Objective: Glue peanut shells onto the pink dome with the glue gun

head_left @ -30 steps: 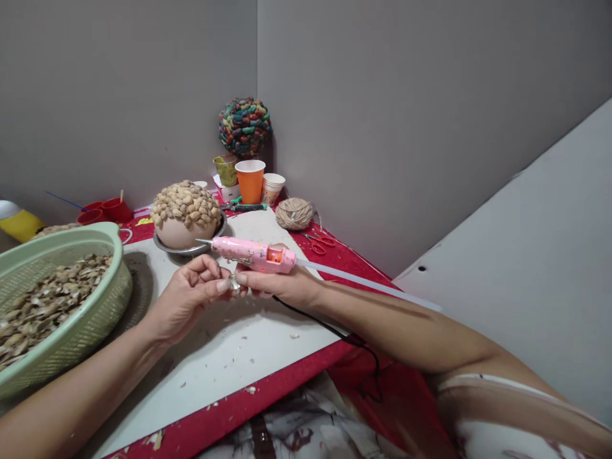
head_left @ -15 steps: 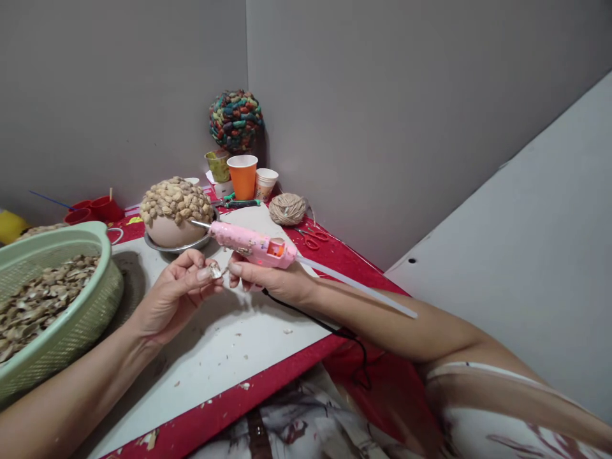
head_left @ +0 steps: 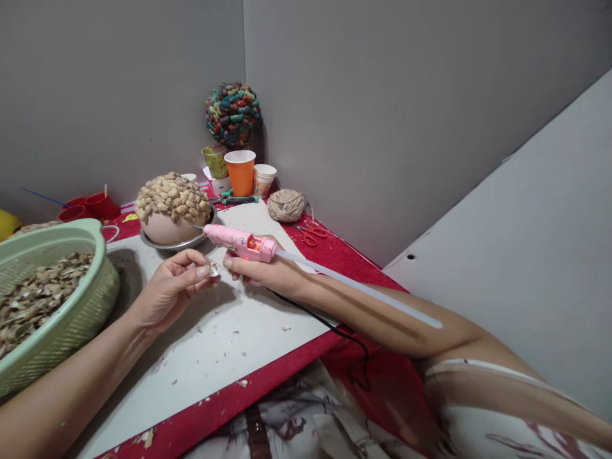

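My left hand [head_left: 179, 280] pinches a small piece of nutshell [head_left: 213, 268], its pale inner side showing, above the white board [head_left: 210, 357]. Close beside it, my right hand [head_left: 253, 268] is wrapped round a pink hot glue gun [head_left: 234, 242]. A long clear glue stick [head_left: 363, 293] sticks out of the gun's back over my right forearm. The nozzle points left toward a ball [head_left: 169, 226] whose top is covered in nutshells and whose lower part is bare and beige. That ball rests in a metal bowl [head_left: 191, 243] behind my hands.
At left stands a green basket [head_left: 102, 274] of shells [head_left: 43, 299]. Toward the back are red cups [head_left: 101, 206], an orange cup [head_left: 240, 175], a twine ball [head_left: 287, 205], red-handled scissors [head_left: 310, 234] and a multicoloured ball [head_left: 233, 115]. The glue gun's black cord [head_left: 315, 315] hangs over the table edge.
The glue gun has tilted and shifted slightly left and down in my right hand, its glue stick reaching further right. My left hand still pinches the shell piece.
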{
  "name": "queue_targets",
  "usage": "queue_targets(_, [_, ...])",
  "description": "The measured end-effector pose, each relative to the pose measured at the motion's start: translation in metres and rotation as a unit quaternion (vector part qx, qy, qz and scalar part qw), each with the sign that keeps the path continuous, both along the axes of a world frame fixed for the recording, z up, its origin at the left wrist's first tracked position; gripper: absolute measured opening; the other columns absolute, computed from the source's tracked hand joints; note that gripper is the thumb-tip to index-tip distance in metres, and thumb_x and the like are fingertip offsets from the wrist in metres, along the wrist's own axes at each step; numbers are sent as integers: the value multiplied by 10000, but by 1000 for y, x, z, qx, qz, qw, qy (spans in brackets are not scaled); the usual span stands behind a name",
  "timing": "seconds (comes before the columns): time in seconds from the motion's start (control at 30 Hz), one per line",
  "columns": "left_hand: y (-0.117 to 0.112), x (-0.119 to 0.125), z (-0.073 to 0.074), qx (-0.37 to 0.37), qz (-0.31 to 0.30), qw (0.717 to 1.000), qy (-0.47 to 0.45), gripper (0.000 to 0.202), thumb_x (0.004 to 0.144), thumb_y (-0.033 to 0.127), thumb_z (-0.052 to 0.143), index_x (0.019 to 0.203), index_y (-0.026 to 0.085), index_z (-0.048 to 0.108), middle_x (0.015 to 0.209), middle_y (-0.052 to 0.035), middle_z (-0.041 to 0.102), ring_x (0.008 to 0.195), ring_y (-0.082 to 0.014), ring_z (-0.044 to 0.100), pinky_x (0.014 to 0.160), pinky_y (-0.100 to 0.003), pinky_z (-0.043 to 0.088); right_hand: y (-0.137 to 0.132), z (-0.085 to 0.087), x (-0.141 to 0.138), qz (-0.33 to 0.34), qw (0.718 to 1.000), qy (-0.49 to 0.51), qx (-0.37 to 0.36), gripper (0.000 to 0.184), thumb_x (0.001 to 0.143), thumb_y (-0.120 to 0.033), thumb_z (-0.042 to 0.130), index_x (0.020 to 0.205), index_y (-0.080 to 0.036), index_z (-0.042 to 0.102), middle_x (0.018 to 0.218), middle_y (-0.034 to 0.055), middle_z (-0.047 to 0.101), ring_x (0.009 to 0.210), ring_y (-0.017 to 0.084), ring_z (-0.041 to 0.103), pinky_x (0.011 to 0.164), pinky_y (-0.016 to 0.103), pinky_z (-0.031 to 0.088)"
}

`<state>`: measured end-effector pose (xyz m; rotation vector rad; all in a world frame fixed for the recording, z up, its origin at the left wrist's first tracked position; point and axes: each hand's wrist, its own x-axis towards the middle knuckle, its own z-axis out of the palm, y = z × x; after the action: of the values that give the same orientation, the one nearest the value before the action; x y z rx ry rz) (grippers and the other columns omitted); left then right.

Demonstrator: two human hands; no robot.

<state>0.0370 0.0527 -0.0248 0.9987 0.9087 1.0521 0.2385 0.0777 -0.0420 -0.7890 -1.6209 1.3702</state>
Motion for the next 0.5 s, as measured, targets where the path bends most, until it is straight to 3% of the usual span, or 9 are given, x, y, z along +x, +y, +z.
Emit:
queue_targets(0.13, [-1, 2, -4, 0, -22, 999, 24, 274, 623, 249, 940, 737, 149, 712, 661, -18, 720, 598, -104, 665, 603, -175, 545, -1, 3, 1, 36, 999, 12, -10, 186, 843, -346, 696, 838, -164, 660, 655, -34, 609, 547, 74, 527, 491, 181, 424])
queue_targets(0.33, [-2, 5, -1, 3, -22, 999, 35, 271, 600, 232, 945, 717, 151, 714, 598, 7, 683, 541, -84, 623, 548, -155, 515, 2, 0, 3, 66, 997, -38, 2, 335, 840, -354, 721, 1116, -166, 707, 725, -14, 666, 598, 96, 563, 544, 206, 459])
queue_targets(0.5, [-3, 6, -2, -1, -30, 999, 38, 269, 585, 234, 953, 696, 150, 723, 620, 3, 704, 562, -82, 643, 573, -147, 518, 3, 0, 3, 66, 996, -58, 19, 272, 852, -283, 685, 1077, -131, 705, 702, -5, 655, 608, 98, 546, 538, 197, 430])
